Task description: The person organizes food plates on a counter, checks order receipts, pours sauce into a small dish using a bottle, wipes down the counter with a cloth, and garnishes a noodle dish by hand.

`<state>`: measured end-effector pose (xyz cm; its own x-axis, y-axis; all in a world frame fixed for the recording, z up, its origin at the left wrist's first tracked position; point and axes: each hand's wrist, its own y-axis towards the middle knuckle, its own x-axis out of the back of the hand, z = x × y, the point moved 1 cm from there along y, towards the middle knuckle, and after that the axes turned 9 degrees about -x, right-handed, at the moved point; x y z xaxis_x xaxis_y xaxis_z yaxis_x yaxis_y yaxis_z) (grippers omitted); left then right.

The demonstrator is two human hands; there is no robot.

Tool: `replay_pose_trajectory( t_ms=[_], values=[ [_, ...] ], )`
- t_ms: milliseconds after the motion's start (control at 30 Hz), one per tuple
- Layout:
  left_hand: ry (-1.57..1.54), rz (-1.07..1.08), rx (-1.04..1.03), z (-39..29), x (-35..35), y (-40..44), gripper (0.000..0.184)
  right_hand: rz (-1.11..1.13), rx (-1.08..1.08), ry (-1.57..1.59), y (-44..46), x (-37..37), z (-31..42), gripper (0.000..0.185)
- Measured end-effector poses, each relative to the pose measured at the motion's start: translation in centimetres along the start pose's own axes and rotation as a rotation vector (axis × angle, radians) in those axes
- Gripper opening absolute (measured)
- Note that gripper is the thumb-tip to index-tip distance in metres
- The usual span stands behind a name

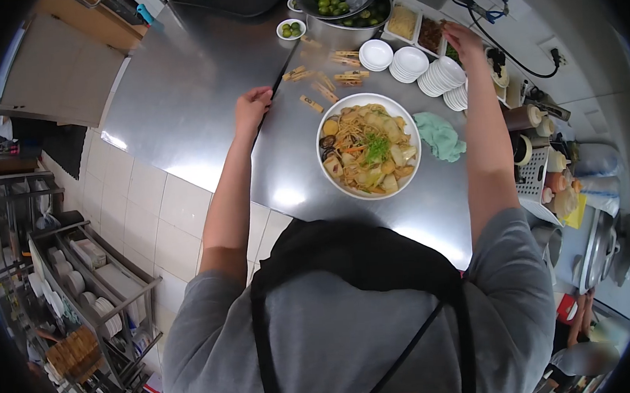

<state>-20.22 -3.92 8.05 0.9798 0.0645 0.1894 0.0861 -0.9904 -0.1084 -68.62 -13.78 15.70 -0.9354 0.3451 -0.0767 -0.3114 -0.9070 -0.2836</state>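
Observation:
A large white bowl [323, 170] of noodles with vegetables [364, 153] stands on the steel table, shredded greens on top. My right hand [463, 42] reaches over the containers at the back right, its fingers pressed together at a tray of brown bits [431, 33]; whatever they pinch is too small to make out. Beside that tray are one of pale shreds [402, 22] and one of chopped greens [452, 52]. My left hand [254, 107] rests at the dark seam of the table, fingers curled, apart from the wooden clips [311, 103].
Stacks of small white dishes [409, 63] and a green cloth [440, 136] lie between bowl and right arm. Limes fill a metal bowl [332, 4] and a small dish [291, 29]. Sauce bottles [558, 179] line the right. A co-worker [578, 353] is at the lower right.

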Motion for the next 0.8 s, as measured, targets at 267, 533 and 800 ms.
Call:
replay_pose_trajectory(
  t_ms=[267,533,800],
  values=[
    [0.626,-0.052,-0.431,-0.5,-3.6,2.1,0.025,0.230,-0.031,-0.208,-16.1,-5.0,0.4,0.015],
    [0.710,-0.058,-0.636,-1.7,-7.0,3.3,0.015,0.342,-0.023,-0.729,-23.7,-6.9,-5.5,0.013],
    [0.714,-0.118,-0.658,-0.8,-8.2,6.0,0.014,0.194,0.242,-0.937,-25.7,-8.0,-5.9,0.008]
  ],
)
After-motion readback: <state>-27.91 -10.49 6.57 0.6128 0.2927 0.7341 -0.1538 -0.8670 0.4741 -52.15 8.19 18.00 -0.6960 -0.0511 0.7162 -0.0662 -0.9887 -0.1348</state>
